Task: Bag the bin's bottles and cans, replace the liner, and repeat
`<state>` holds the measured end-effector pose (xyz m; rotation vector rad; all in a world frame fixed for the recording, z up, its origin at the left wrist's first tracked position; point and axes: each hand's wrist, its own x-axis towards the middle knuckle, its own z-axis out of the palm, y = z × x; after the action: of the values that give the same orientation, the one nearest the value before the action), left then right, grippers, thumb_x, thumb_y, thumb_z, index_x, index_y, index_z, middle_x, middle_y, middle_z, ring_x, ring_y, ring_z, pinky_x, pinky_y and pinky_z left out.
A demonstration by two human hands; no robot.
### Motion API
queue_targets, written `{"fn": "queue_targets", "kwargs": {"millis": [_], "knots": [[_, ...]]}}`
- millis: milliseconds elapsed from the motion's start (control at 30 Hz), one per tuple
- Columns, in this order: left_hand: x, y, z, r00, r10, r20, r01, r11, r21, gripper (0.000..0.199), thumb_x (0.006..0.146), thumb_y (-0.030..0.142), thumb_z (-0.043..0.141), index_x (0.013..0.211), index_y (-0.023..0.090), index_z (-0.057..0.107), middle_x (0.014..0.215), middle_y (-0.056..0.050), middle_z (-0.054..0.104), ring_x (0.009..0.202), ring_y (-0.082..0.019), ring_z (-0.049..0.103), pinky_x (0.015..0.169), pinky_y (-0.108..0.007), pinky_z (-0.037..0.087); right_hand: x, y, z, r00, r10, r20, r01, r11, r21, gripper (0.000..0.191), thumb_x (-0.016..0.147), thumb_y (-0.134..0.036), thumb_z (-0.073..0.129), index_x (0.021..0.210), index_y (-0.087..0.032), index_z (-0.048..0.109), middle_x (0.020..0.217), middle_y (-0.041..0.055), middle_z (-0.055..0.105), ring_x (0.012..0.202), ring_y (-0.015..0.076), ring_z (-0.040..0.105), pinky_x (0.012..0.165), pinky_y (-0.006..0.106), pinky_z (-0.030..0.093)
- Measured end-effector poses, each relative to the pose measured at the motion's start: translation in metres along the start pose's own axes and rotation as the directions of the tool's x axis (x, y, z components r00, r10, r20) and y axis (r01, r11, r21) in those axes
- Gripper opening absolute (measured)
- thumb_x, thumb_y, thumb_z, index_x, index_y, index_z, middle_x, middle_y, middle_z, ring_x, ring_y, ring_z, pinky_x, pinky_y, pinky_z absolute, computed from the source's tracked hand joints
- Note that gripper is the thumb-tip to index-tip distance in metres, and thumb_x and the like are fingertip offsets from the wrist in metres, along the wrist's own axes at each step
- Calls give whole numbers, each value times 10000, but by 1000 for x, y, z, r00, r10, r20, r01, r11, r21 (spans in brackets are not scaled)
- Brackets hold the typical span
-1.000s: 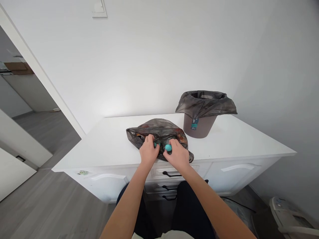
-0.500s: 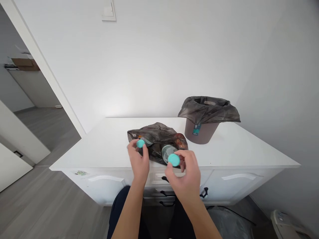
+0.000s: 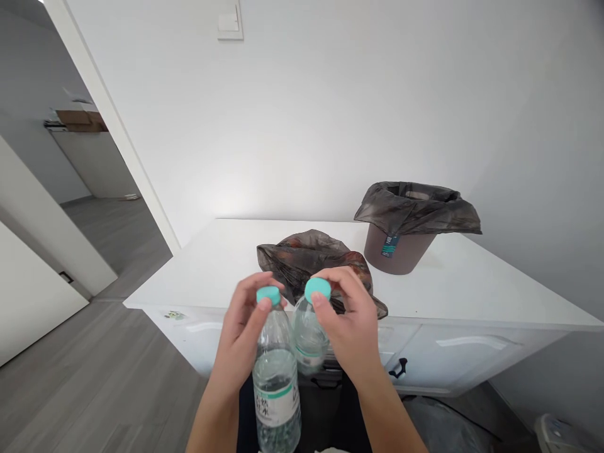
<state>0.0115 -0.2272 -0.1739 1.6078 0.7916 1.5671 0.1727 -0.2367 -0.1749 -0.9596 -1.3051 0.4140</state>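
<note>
My left hand [image 3: 244, 333] is closed around the teal cap of a clear plastic water bottle [image 3: 277, 396], which hangs upright in front of the cabinet with liquid in it and a white label. My right hand [image 3: 353, 321] grips the teal cap of a second clear bottle [image 3: 310, 336], hanging beside the first. Whether the two bottles touch, I cannot tell. Just behind my hands, a dark translucent plastic bag [image 3: 314, 255] lies on the white cabinet top [image 3: 226, 258]. Orange and red items show through its film.
A brown trash bin [image 3: 401, 255] lined with a dark bag stands at the back right of the cabinet top, against the wall. Drawers and doors with black handles [image 3: 399, 368] are below the front edge. An open doorway is at left.
Both bottles have come out from the bag toward me and now hang in front of the cabinet's edge. My hands have moved closer together. The view has shifted left.
</note>
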Motion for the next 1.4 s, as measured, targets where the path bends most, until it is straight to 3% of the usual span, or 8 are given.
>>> {"fn": "queue_targets", "kwargs": {"millis": [67,200,333,467,633,867,1100,1400], "knots": [[-8,-6,-4,978,-157,138,164,986,-41,401,863,404,663,1246,310,596,1026,-27,630,803,-150,600,732,-280,524,-1,3,4,986,97,138,-103,994,32,98,806,-290,619,870,-222,646,849,3,576,794,151,516,729,300,427],[-20,-14,-10,854,-451,261,463,886,14,551,782,428,743,1292,299,581,1137,-44,631,959,-205,596,849,-323,501,-3,15,11,910,277,308,-313,947,73,124,792,-326,632,834,-212,662,833,7,599,769,156,531,712,302,428],[-18,-13,-16,819,-521,240,516,852,87,492,799,418,725,1251,264,607,1206,-53,646,1114,-256,572,941,-360,468,-7,25,23,861,362,356,-421,901,101,187,786,-374,638,842,-197,665,828,16,618,763,160,540,711,305,428],[-7,0,-27,852,-483,203,449,873,190,458,775,386,743,1195,233,645,1090,-53,696,1020,-259,619,865,-357,497,-7,22,43,850,345,398,-412,906,95,159,763,-349,630,800,-195,644,747,-8,578,683,137,488,634,279,401],[14,17,-48,894,-425,146,381,889,253,427,769,398,739,1156,228,677,1059,-54,718,959,-262,648,820,-360,517,9,13,73,889,232,395,-290,952,95,135,735,-327,639,795,-208,619,669,-36,516,633,123,454,613,263,397],[80,17,-100,978,-165,-126,198,925,324,500,642,424,824,1076,199,719,994,-70,720,928,-260,649,835,-377,521,72,18,142,917,19,398,-141,950,279,348,752,-419,668,1036,-223,620,971,18,645,917,155,595,828,281,487],[138,2,-157,916,14,-400,180,878,443,488,627,412,788,1038,162,709,949,-61,705,806,-201,617,745,-328,493,105,58,227,837,-81,541,-47,975,218,806,624,-232,749,1376,-263,459,1397,65,505,1232,239,502,1057,404,408],[141,-28,-195,859,249,-446,127,742,659,302,743,395,652,970,199,677,946,-31,708,789,-189,608,774,-310,464,96,68,299,884,111,455,-214,960,180,642,612,-218,724,1232,-242,559,1289,67,579,1185,259,541,998,410,459]]}}
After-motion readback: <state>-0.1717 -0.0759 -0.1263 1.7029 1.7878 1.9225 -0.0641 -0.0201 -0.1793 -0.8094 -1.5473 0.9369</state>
